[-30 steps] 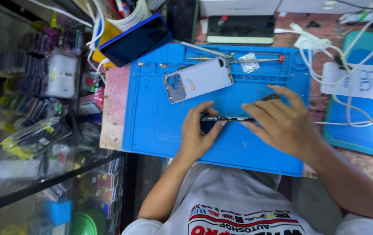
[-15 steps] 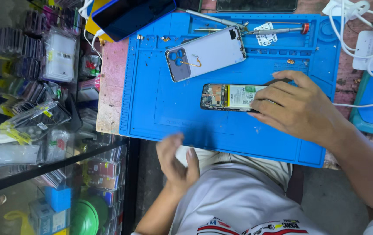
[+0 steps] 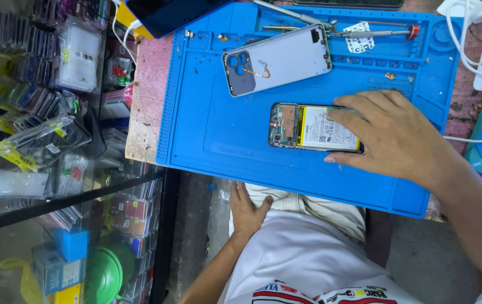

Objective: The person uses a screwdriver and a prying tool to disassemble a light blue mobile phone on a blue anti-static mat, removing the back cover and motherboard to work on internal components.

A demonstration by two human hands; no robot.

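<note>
The opened phone is lying flat on the blue mat, long axis running left-right, camera end pointing left. The right hand is pressing its right end, fingers spread. The left hand is resting released on the lap.

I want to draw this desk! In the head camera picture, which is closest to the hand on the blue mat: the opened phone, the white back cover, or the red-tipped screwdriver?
From the right hand:
1. Opened phone, under its fingertips, mid-mat.
2. White back cover, farther up the mat.
3. Red-tipped screwdriver, along the mat's top edge; close to call against the cover.
</note>
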